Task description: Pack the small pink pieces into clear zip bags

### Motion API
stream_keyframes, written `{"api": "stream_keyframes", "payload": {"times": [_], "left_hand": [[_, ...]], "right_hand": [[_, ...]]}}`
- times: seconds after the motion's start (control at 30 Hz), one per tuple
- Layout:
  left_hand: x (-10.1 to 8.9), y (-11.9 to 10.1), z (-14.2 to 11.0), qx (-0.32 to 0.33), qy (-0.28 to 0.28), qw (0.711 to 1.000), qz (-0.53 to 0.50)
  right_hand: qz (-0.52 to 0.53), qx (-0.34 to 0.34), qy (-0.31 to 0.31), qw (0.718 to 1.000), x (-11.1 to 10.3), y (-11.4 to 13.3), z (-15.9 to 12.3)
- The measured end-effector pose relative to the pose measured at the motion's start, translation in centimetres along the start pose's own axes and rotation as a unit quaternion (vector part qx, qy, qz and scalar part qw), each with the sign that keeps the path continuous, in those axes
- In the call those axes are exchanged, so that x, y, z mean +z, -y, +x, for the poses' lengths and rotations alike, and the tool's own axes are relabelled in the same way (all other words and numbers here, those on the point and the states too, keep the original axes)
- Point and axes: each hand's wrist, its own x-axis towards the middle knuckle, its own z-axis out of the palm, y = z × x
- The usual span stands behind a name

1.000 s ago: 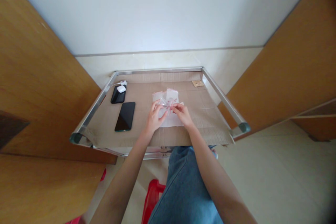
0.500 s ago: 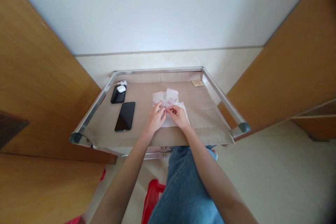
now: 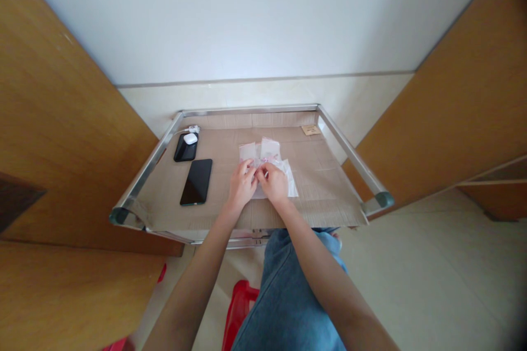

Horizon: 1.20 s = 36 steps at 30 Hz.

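Several small clear plastic bags (image 3: 270, 147) with pinkish bits in or under them lie in an overlapping cluster on the cardboard. Over their near part, my left hand (image 3: 242, 184) and my right hand (image 3: 275, 183) meet at the fingertips. The thumb and index finger of my right hand are pinched together. My left hand's fingers are curled, with the thumb close to the right fingertips. Whatever sits between the fingers is too small and too covered to name. A corner of a bag (image 3: 291, 185) shows past my right hand.
Cardboard (image 3: 321, 186) lines a metal-framed cart (image 3: 349, 151) against the wall. To the left lie a black phone (image 3: 196, 182) and a smaller black phone (image 3: 181, 151) with a white earbud case (image 3: 190, 139). A brown paper piece (image 3: 310, 130) lies back right. Below is a red stool (image 3: 236, 312).
My right hand has shifted slightly left, and its fingers are more curled. More of the bag to its right shows. My left hand stays nearly in place.
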Motion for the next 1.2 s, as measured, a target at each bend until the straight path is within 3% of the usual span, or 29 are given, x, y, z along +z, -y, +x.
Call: {"api": "stream_keyframes", "payload": {"times": [0.23,0.43,0.63,0.83,1.0,1.2], "left_hand": [[-0.7,-0.3,0.3,-0.072,-0.057,0.995,-0.033],[-0.6,-0.6,0.7,-0.044,-0.050,0.994,-0.085],[-0.3,-0.4,0.7,-0.063,-0.074,0.981,-0.165],[0.2,0.2,0.5,-0.056,-0.092,0.972,-0.211],[-0.1,0.1,0.6,-0.073,-0.111,0.964,-0.231],[-0.4,-0.1,0.6,-0.069,-0.114,0.962,-0.240]], "right_hand": [[-0.022,0.047,-0.039,0.998,-0.2,-0.5,0.2],[0.057,0.072,-0.026,0.995,-1.1,-1.2,0.5],[0.195,0.086,-0.015,0.977,-1.1,-2.3,0.9],[0.223,0.060,0.023,0.973,-0.7,-2.6,1.0],[0.215,0.055,0.013,0.975,-0.6,-2.7,1.1],[0.286,0.057,-0.017,0.957,-0.2,-3.0,1.3]]}}
